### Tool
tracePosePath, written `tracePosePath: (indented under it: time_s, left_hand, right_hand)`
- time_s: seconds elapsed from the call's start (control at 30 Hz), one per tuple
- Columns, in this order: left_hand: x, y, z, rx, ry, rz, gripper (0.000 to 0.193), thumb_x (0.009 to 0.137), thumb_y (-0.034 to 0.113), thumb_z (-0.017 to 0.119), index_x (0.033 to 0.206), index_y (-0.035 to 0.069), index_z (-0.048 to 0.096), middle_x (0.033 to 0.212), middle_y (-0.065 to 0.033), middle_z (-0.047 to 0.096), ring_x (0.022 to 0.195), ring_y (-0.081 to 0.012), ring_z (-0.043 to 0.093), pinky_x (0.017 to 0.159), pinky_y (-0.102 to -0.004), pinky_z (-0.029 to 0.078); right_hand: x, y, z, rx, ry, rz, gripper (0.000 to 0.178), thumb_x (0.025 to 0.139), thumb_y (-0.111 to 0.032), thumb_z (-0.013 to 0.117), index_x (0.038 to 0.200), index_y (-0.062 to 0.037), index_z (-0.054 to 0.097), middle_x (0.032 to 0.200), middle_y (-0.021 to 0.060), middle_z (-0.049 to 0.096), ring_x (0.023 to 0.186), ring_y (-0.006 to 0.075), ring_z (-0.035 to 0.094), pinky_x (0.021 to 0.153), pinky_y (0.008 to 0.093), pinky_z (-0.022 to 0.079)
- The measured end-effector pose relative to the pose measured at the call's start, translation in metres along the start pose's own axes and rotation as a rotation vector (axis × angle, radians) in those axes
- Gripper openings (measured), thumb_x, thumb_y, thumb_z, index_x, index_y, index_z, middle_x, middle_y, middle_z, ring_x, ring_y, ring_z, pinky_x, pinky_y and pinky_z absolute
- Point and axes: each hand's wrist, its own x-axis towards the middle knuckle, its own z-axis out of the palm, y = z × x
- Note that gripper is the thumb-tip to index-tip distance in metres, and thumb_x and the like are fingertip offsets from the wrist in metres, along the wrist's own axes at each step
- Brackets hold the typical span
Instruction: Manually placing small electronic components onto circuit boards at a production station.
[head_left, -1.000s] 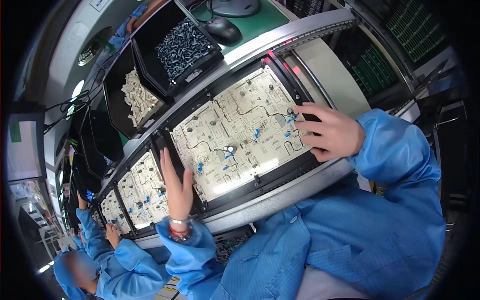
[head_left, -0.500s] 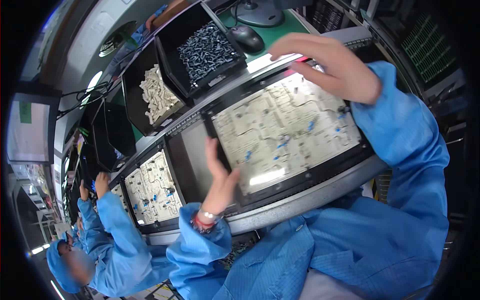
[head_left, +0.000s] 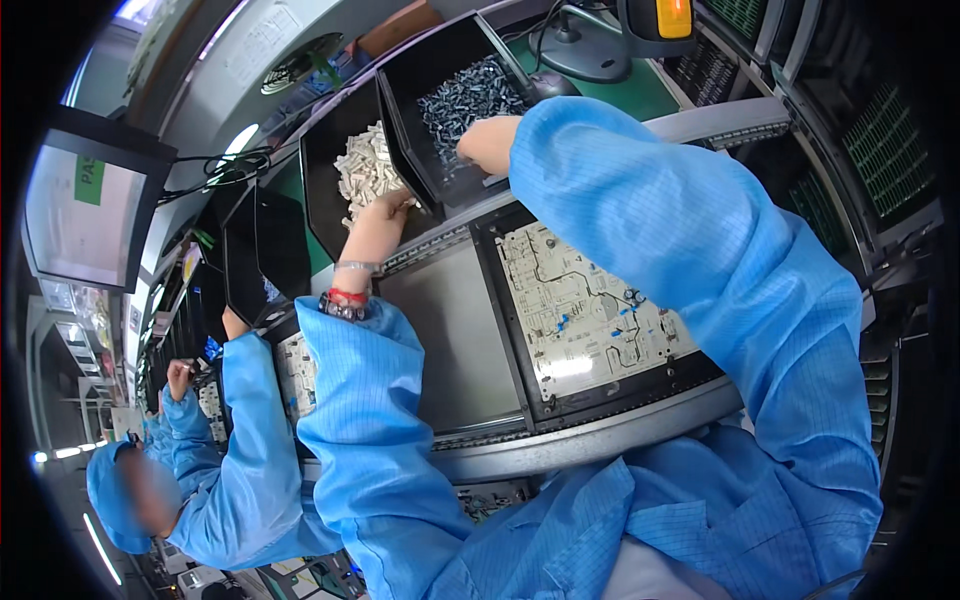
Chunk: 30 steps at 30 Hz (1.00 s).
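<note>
**Both hands up in the parts bins, board left on the line**

Left hand (head_left: 385, 212) lies at the near lip of the black bin of pale parts (head_left: 365, 172), fingers curled down into the heap; whether anything is pinched I cannot tell. Right hand (head_left: 487, 142) is in the neighbouring black bin of small grey-blue parts (head_left: 462, 100), to the right. Only the knuckles show past the blue sleeve, so its grip is hidden too.

Handling, as a judgement: the parts look tiny, hard and light, loose in a heap. Likely to slip or scatter; best taken one at a time by the body between thumb and fingertip. Leads, if any, would bend easily.

The circuit board (head_left: 585, 305) sits in its dark carrier on the conveyor table (head_left: 560, 450), near side of the bins, untouched. It looks stiff, thin and fragile where populated: hold by the edges.

Against the earlier frames: a second ago both hands were on the board; half a second ago the right was lifting away far-right, the left at the board's left edge. Now both are off it and in the bins.

Far left, a co-worker's sleeve (head_left: 250, 420) reaches to another board.
</note>
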Motion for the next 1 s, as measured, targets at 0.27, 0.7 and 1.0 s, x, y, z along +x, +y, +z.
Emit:
tracePosePath:
  time_s: [0.27,0.7,1.0]
  left_hand:
    - [-0.008,0.023,0.000,0.139,0.121,-0.017,0.011,0.077,0.009,0.063,0.082,0.006,0.071,0.074,-0.0167,0.065,0.070,-0.0307,0.065,0.065,-0.0368,0.051]
    - [-0.019,0.009,0.001,-0.195,0.521,0.026,0.017,0.083,0.004,0.059,0.099,0.002,0.065,0.089,-0.0098,0.069,0.072,-0.0137,0.065,0.065,-0.0261,0.050]
    - [-0.110,0.097,0.037,-1.523,0.118,-0.485,0.028,0.088,-0.004,0.041,0.111,-0.007,0.056,0.103,-0.0175,0.062,0.100,-0.0243,0.060,0.095,-0.0340,0.049]
  right_hand:
    - [-0.013,0.007,-0.001,-0.131,0.348,-0.053,0.008,0.072,-0.012,0.061,0.077,-0.0069,0.065,0.076,0.0133,0.065,0.075,0.0320,0.064,0.065,0.0409,0.051]
    - [-0.100,-0.010,-0.028,0.555,0.423,-0.281,0.014,0.083,-0.013,0.061,0.090,-0.0014,0.066,0.079,0.0098,0.066,0.069,0.0207,0.063,0.066,0.0301,0.050]
    - [-0.219,-0.076,0.041,0.635,0.145,-0.176,0.013,0.078,-0.007,0.065,0.091,-0.0029,0.065,0.079,0.0086,0.063,0.069,0.0227,0.060,0.065,0.0323,0.049]
